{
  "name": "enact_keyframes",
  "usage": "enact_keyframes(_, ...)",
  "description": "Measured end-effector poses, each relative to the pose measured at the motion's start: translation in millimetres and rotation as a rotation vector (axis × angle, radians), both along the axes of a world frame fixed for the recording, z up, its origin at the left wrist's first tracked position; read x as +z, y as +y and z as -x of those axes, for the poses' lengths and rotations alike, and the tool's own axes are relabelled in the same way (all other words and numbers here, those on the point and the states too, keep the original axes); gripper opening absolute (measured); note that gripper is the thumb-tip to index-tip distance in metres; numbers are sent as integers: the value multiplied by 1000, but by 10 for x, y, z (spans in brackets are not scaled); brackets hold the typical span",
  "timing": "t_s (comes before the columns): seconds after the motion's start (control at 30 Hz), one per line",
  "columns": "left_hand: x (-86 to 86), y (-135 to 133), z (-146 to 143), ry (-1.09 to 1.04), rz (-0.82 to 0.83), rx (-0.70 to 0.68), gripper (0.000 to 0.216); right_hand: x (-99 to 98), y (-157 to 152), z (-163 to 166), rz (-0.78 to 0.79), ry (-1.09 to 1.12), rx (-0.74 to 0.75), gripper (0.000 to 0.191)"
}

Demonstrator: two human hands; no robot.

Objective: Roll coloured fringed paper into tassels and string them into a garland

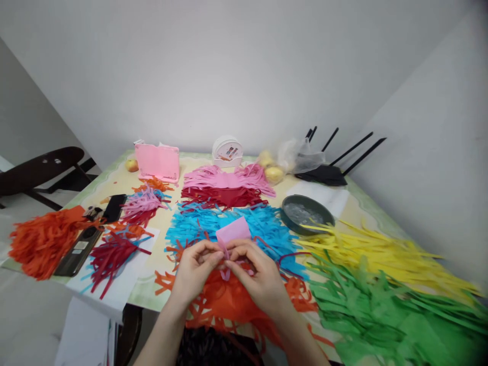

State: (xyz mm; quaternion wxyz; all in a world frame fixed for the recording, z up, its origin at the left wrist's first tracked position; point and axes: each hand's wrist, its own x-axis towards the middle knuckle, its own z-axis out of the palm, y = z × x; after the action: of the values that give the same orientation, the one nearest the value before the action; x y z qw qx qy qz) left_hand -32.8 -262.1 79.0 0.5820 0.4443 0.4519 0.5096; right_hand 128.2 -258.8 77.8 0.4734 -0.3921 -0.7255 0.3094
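- Where the work lay spread out, a table with a pale green and yellow cover (114, 175) carried everything.
- Largest heap: green fringed paper-like sheets (377, 310), at the near right, beside long yellow paper-like strips (369, 254). Both looked limp and tangle-prone.
- Middle: a bright blue fringed paper-like layer (183, 223), flat, with pink fringed material (224, 179) beyond it and an orange fringed sheet (229, 300) on the near side, below the hands.
- Left hand (200, 264): thumb and fingertips pinched together on the pink piece.
- Right hand (259, 269): likewise closed to a narrow pinch, thumb just beside the other thumb, on the same piece.
- Smallest: a thin pink piece of paper-like sheet (234, 230), in both hands above the blue and orange layers. Its flat, unfringed panel stood up beyond the fingers; narrow ends hung below.
- Handling, my judgement: almost weightless, soft, easily creased, probably not slippery. Narrow ends seemed likeliest to tear. Best hold: the gathered middle, lightly, between thumb and forefinger; a tug on single strips looked risky.
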Motion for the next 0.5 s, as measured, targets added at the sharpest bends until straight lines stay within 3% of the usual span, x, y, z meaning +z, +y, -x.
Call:
enact_keyframes(0.23, -58, -28, -43, 139, -119, 94, 11, -110, -6, 48, 275, 201, -16, 13)
enact_keyframes(0.33, -72, -40, -64, 202, -176, 117, 10, -123, 12, 52, 274, 205, -52, 11)
enact_keyframes(0.5, -60, -48, -70, 216, -187, 101, 10, -98, 24, 39, 239, 239, 9, 7)
